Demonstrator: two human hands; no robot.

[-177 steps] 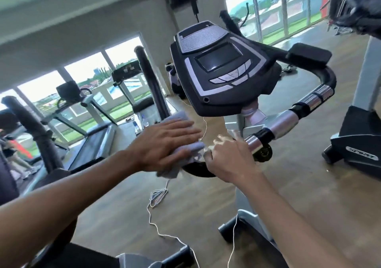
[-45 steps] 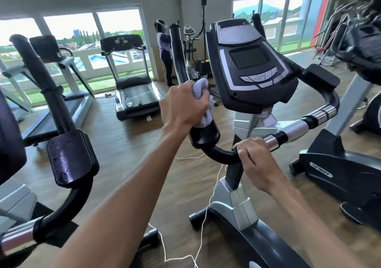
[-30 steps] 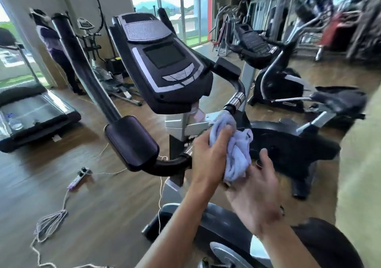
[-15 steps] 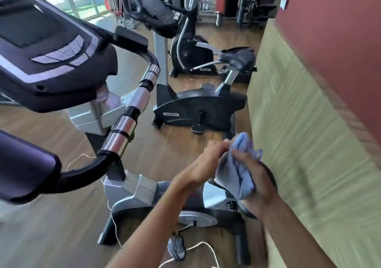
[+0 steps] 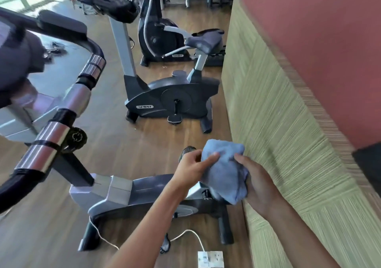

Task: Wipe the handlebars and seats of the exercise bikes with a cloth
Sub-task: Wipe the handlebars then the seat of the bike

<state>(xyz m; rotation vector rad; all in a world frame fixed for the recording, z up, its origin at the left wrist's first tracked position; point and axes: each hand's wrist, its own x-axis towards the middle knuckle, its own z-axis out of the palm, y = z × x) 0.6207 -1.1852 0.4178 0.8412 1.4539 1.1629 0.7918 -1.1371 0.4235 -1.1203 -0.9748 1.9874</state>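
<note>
**Gym floor – cloth in both hands, between two bikes**

1. Wall [image 5: 309, 41], R side: red upper part, green-yellow striped lower panel [image 5: 278, 133] running the length of the view.
2. Wood floor [image 5: 123, 144], brown planks.
3. Near bike [image 5: 127, 195], grey/black body low centre; its handlebar [image 5: 61, 127] fills the L side, black w/ chrome bands, curving up to a black pad. Console partly in view at L edge, blurred.
4. Second bike [image 5: 171, 101], black, upright, well apart behind; "SPIRIT" label on base. Seat [image 5: 206, 41] dark, raised on grey post, close to striped panel.
5. More machines along the back, too blurred to list.
6. Cloth [image 5: 224, 171], blue-grey, bunched, held in the air above near bike's rear end, next to the striped panel. Not touching handlebar or either seat.
7. Right hand [image 5: 259, 185]: grip closed around cloth from underneath/R, thumb on top.
8. Left hand [image 5: 191, 169]: pinches cloth's L edge, forefinger laid over the fabric.
9. White socket box [image 5: 210, 258] on floor at bottom, white cable [image 5: 191, 233] looping from it.
</note>
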